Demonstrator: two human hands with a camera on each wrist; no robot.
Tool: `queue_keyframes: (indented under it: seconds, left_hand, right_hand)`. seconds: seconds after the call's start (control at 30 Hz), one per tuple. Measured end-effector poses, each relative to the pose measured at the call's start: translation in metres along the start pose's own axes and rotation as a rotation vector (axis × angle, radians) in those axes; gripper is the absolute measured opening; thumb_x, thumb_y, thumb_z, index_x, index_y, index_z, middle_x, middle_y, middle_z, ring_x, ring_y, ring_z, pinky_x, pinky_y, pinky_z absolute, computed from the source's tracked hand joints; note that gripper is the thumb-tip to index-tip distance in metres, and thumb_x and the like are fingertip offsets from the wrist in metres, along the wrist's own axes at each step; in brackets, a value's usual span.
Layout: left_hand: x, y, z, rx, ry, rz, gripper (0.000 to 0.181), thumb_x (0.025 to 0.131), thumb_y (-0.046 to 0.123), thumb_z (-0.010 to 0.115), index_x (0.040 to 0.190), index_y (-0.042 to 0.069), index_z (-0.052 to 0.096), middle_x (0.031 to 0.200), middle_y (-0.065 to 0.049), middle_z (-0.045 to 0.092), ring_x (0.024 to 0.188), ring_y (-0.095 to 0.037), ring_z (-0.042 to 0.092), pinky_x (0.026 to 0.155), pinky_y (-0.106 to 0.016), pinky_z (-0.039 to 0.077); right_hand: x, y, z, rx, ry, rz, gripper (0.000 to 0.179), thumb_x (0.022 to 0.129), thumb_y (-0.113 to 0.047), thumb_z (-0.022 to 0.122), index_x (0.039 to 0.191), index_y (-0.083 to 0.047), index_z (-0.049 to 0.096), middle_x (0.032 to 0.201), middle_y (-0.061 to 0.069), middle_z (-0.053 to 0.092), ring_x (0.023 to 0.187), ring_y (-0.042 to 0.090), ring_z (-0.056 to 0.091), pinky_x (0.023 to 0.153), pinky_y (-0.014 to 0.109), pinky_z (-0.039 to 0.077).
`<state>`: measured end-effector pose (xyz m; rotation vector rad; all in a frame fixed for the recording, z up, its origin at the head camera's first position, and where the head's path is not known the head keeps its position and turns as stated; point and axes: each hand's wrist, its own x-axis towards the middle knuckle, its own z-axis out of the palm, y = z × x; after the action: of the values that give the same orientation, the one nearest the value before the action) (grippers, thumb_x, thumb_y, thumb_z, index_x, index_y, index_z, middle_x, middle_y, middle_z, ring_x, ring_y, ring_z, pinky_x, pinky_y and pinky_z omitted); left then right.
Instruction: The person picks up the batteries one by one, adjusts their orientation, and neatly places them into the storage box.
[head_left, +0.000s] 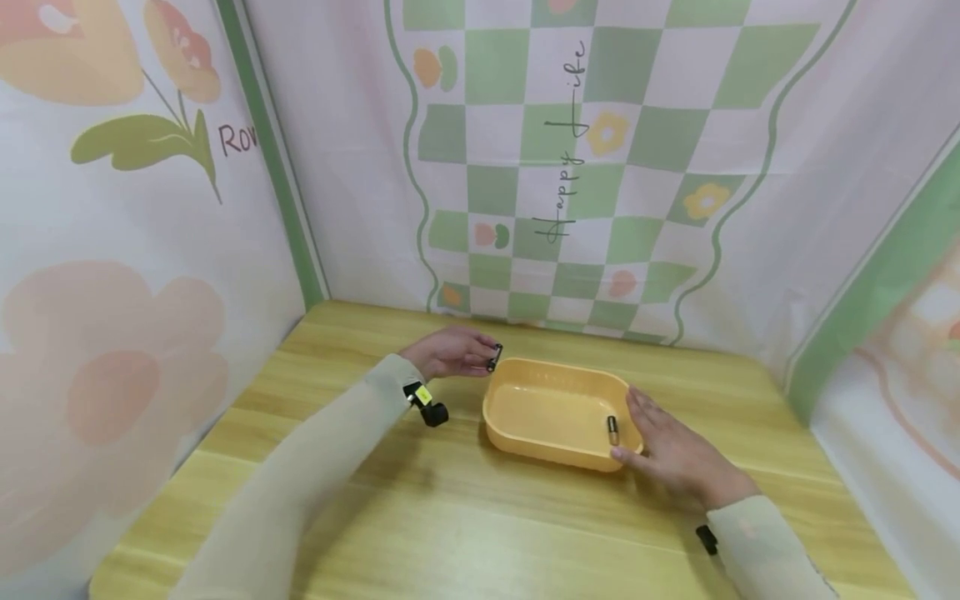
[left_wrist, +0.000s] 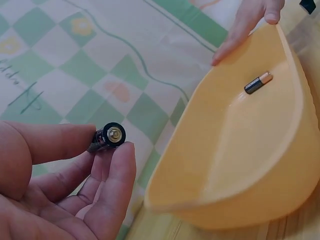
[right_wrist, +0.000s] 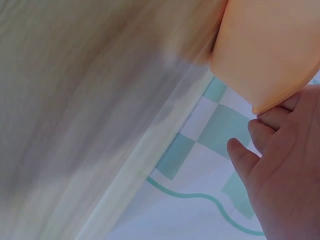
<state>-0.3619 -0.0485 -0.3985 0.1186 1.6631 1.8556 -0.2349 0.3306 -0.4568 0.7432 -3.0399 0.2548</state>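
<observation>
My left hand [head_left: 448, 352] pinches a small black battery [left_wrist: 109, 135] between thumb and fingers, just beyond the left rim of a yellow plastic basket [head_left: 551, 414]. In the left wrist view one metal end of that battery faces the camera. A second battery [head_left: 612, 430], black with a copper-coloured end, lies inside the basket toward its right end. My right hand [head_left: 682, 454] grips the basket's right end, thumb at the near corner and fingers toward the far corner. The right wrist view shows its fingers against the outer wall [right_wrist: 265, 55].
The basket stands on a wood-grain table [head_left: 420, 517]. A checkered fabric curtain [head_left: 555, 167] hangs behind the table's far edge, with a flowered curtain [head_left: 112, 333] at the left. Small black cameras [head_left: 432, 412] are strapped to the wrists.
</observation>
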Motion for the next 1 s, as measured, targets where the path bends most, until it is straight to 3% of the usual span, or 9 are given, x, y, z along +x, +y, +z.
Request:
queue_keyframes:
  seconds: [0.23,0.47,0.63,0.83,1.0]
  left_hand:
    - [0.017,-0.008,0.026,-0.005,-0.030,-0.011,0.032,0.093,-0.006,0.058,0.124,-0.009,0.054,0.130,-0.029,0.052,0.081,-0.019,0.064,0.082,-0.035,0.058]
    - [0.027,-0.017,0.045,-0.031,-0.036,-0.031,0.030,0.092,-0.007,0.059,0.121,-0.008,0.056,0.121,-0.026,0.059,0.079,-0.019,0.064,0.083,-0.036,0.058]
    - [0.033,-0.021,0.054,-0.053,-0.027,-0.032,0.027,0.092,-0.008,0.058,0.119,-0.008,0.056,0.127,-0.028,0.054,0.078,-0.018,0.064,0.085,-0.037,0.058]
    - [0.040,-0.027,0.064,-0.058,-0.025,-0.022,0.026,0.091,-0.008,0.059,0.117,-0.009,0.057,0.117,-0.026,0.060,0.077,-0.018,0.065,0.083,-0.038,0.058]
    - [0.046,-0.029,0.074,-0.063,-0.017,-0.025,0.026,0.090,-0.008,0.061,0.116,-0.008,0.058,0.122,-0.027,0.058,0.081,-0.021,0.066,0.082,-0.039,0.059]
  right_hand:
    - [-0.001,0.000,0.001,0.012,0.009,0.007,0.094,0.095,-0.061,0.047,0.154,0.001,0.007,0.161,0.015,0.002,0.144,0.038,0.012,0.114,0.055,0.021]
    - [-0.001,-0.001,0.001,0.018,0.014,0.007,0.095,0.095,-0.061,0.048,0.153,0.002,0.008,0.161,0.016,0.004,0.144,0.039,0.014,0.114,0.056,0.022]
    - [0.000,-0.001,0.000,0.012,0.012,0.005,0.095,0.095,-0.061,0.048,0.153,0.002,0.008,0.161,0.015,0.002,0.144,0.038,0.012,0.114,0.055,0.021]
    - [0.000,0.000,0.001,0.006,0.015,0.004,0.094,0.095,-0.061,0.047,0.153,0.002,0.008,0.161,0.014,0.001,0.144,0.039,0.013,0.114,0.055,0.022]
    - [-0.001,-0.001,0.001,0.018,0.016,0.011,0.094,0.095,-0.060,0.048,0.154,0.001,0.008,0.161,0.013,0.001,0.144,0.038,0.013,0.114,0.055,0.022]
